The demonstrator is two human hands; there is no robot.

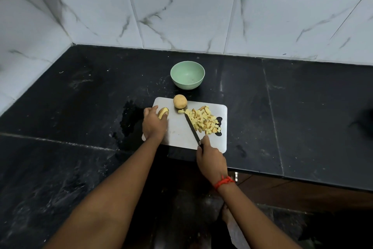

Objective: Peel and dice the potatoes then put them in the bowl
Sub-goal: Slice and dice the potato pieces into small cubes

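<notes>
White rectangular cutting board [177,133] on black counter [80,97]; pale potato dice [203,120] heaped on its right.
Left hand [154,124] curls round a cut potato piece [162,112]; right hand [211,160] grips a black knife [191,125], blade touching the dice; whole round potato [180,101] and mint-green bowl [187,75] lie beyond.

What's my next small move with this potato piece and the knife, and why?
Probably move the potato piece in your left hand to the middle of the cutting board and bring the knife in your right hand over it; the blade rests beside the diced pile, cutting nothing.
</notes>
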